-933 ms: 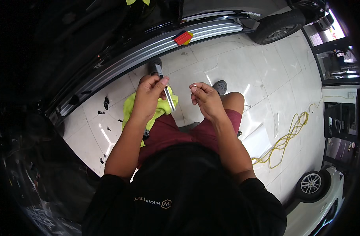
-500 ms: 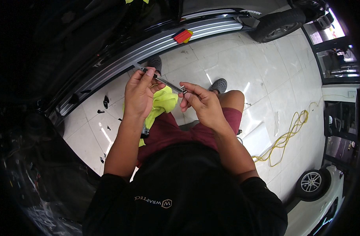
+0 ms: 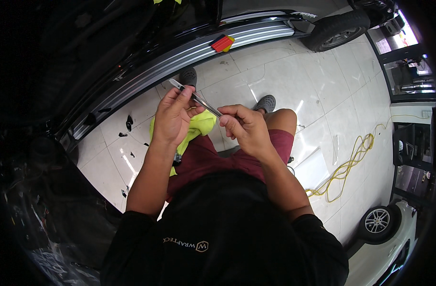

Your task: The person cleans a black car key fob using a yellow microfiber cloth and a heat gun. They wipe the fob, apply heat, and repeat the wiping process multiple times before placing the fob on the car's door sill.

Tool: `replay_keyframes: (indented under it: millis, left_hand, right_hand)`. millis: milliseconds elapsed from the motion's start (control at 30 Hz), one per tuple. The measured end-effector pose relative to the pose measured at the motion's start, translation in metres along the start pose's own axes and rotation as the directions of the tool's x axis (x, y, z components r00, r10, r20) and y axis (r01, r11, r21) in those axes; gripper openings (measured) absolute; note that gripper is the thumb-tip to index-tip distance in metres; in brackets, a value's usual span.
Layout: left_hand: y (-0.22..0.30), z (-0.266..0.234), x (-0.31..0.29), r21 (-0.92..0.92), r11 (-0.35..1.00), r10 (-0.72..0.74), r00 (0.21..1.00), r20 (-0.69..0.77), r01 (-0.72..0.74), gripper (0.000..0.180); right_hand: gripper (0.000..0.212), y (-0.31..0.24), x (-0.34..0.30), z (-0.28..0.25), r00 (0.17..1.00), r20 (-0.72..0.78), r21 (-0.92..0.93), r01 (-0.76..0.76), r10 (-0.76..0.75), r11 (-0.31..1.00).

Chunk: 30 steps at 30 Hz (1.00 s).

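- Cutter [image 3: 208, 105]: silver and black
- Cloth [image 3: 202, 124]: bright yellow-green
- Shorts [image 3: 203, 161]: plain maroon
- Shirt [image 3: 242, 224]: black, small white-and-gold print
- Shoes [image 3: 266, 103]: grey
- Scrapers [image 3: 223, 45]: red, yellow, near-black
- Step [image 3: 261, 36]: silver, striped lengthwise
- Floor [image 3: 301, 78]: pale grey, thin dark grid
- Cord, right [image 3: 365, 142]: yellow
- Car, near right [image 3: 405, 226]: white

Our right hand [image 3: 244, 126], at first apart from the knife [image 3: 206, 105], now has its fingers wrapped over one end, covering the shiny tip seen moments ago. The knife, earlier steep and overlapping the cloth [image 3: 201, 125], has swung to slant along the cloth's far edge.
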State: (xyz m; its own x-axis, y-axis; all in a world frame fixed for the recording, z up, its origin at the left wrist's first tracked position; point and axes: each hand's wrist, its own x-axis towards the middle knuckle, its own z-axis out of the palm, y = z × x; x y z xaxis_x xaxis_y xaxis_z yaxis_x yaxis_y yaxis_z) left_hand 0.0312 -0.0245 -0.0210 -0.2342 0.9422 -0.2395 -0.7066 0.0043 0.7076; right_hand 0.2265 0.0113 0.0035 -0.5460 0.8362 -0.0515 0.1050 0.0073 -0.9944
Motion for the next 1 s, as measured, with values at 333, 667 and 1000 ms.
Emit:
replay_keyframes:
  millis: [333,667,1000]
  left_hand:
    - [0.001,0.009,-0.006,0.234,0.959,-0.19,0.976,0.111,0.16,0.014]
    - [0.136,0.112,-0.064,0.626,0.403,0.412,0.744,0.527,-0.667,0.011]
    - [0.127,0.182,-0.112,0.028,0.703,-0.028,0.012,1.0,-0.71,0.016]
  right_hand:
    - [0.04,0.004,-0.005,0.008,0.991,0.135,0.368,-0.069,0.02,0.927]
    - [0.038,0.062,-0.003,0.001,0.985,-0.018,0.249,-0.162,0.171,0.955]
    - [0.027,0.091,-0.014,-0.005,0.944,-0.128,0.355,-0.243,0.305,0.903]
